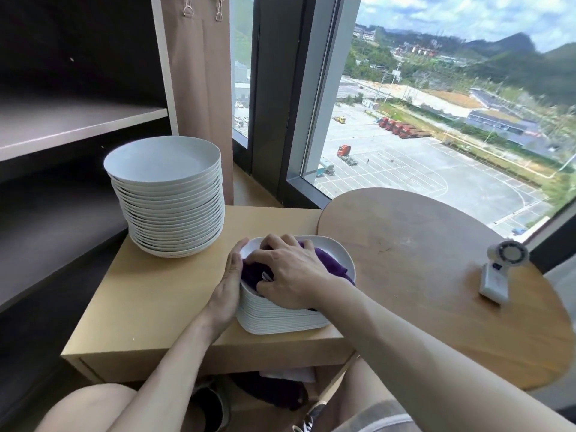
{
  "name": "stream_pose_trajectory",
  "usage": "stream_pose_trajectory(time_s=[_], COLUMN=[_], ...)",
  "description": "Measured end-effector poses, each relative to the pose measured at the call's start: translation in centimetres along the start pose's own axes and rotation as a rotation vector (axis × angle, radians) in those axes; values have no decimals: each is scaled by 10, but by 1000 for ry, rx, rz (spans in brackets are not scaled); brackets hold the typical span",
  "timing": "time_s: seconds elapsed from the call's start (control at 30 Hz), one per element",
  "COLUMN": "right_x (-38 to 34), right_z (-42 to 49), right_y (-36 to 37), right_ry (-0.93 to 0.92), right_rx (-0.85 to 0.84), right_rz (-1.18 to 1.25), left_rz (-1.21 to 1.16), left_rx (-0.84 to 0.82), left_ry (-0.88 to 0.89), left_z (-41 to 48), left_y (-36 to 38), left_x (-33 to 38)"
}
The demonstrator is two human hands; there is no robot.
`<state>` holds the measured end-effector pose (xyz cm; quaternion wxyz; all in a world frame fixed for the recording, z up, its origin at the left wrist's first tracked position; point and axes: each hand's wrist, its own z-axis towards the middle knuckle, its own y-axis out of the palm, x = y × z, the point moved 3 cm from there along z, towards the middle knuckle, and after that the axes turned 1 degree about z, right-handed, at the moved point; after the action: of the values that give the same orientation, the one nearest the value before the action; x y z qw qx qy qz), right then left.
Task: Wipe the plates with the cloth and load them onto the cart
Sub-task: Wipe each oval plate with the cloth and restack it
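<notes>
On the stack of white rounded-square ceramic plates point(280, 319), the right hand point(293, 269) curled its fingers into the crumpled purple cloth point(327, 260) lying in the top plate's well. The left hand point(227, 285) pressed straight, closed fingers flat against that stack's left side. A taller pile of round white plates point(168, 194) stood behind-left of it. Wiping well probably meant keeping that brace and sweeping firmly into the corners.

Head cam looks fwd & down, close over table point(149, 294).

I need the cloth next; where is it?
In the head view, the purple cloth lies on the square plate stack, centre, under the right hand.
</notes>
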<state>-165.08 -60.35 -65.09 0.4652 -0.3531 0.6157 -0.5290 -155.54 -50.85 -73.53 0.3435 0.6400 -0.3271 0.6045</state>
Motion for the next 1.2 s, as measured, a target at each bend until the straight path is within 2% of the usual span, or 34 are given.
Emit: stream_pose_trajectory(time_s=[0.27, 0.4, 0.57, 0.77, 0.93, 1.07, 1.2], right_x=[-4, -5, 12, 49, 86, 85, 67], right_z=[-5, -8, -20, -42, -50, -30, -6], right_y=[-5, -8, -12, -23, -31, -27, -18], right_ry=[10, 7, 2, 125, 243, 330, 374], right_rx=[32, 37, 7, -3, 65, 148, 137], right_rz=[25, 49, 32, -22, -148, -196, -234], left_rz=[-16, -24, 103, 101, 84, 71, 78], left_rx=[-50, -14, 21, -44, -39, -53, -82], left_ry=[-14, -53, 20, -29, -56, -56, -43], left_z=[6, 16, 15, 14, 14, 15, 15], left_y=[-5, -15, -15, -17, -13, -12, -10], left_x=[1, 8, 12, 13, 12, 10, 7])
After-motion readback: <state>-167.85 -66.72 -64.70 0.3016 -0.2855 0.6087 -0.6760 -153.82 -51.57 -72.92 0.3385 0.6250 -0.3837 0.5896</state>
